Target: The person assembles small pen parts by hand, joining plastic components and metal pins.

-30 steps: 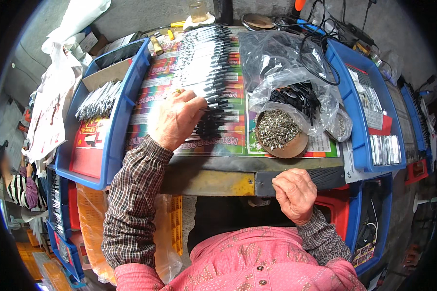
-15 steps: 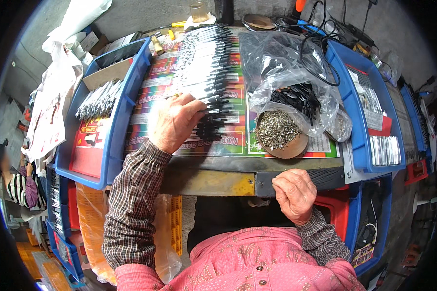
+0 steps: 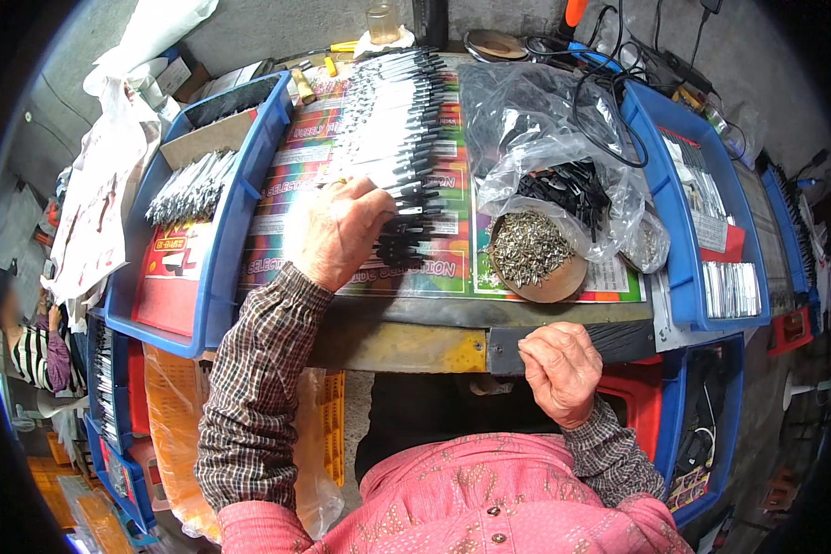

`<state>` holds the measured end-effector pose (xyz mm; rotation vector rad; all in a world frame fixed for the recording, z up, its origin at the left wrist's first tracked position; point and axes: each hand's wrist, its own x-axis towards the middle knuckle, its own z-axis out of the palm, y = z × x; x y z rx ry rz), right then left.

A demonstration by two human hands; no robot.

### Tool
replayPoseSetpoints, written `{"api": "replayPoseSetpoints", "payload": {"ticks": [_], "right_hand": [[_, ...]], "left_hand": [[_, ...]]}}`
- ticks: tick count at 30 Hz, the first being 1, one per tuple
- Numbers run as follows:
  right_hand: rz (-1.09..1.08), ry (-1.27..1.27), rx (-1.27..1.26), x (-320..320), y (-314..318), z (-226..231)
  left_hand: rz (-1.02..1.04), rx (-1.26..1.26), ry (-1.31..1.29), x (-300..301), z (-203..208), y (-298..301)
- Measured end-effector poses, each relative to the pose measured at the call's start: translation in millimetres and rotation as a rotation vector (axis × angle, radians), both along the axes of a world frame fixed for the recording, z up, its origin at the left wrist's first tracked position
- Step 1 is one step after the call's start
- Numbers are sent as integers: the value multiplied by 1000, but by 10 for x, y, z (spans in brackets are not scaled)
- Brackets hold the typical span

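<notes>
A long row of white-barrelled pens with black ends (image 3: pixel 392 129) lies stacked side by side on a colourful printed sheet (image 3: pixel 286 208). My left hand (image 3: pixel 342 231) is over the near end of this row, fingers curled down onto the pens and closed; the fingertips are partly hidden. Just past the table's front edge, my right hand (image 3: pixel 560 374) is held up with its fingers pinched together. Whatever is between them, if anything, cannot be made out. Beyond it, a round dish (image 3: pixel 563 282) holds many small metal pen tips (image 3: pixel 529 247).
A clear plastic bag (image 3: pixel 499 111) of black plastic pieces (image 3: pixel 568 194) lies behind the dish. Blue trays with pens flank the work area at left (image 3: pixel 217 277) and right (image 3: pixel 656 185). Black cables (image 3: pixel 632 111) loop over the back right. Another person (image 3: pixel 37 351) is far left.
The view has shifted very slightly. My left hand stays at the near end of the pen row, and my right hand keeps its pinch in the same place.
</notes>
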<state>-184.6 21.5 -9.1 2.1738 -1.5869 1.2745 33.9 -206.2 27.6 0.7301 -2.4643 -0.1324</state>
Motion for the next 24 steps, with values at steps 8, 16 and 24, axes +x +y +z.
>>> {"api": "replayPoseSetpoints", "payload": {"ticks": [8,16,24], "right_hand": [[-5,25,-10,5,-8,-13],[-6,30,-11,-1,-1,-7],[-6,33,-10,6,-8,0]], "left_hand": [[-5,-4,-36,20,-25,-57],[-8,35,25,35,-3,-41],[9,2,71,48,-58,-39]]}}
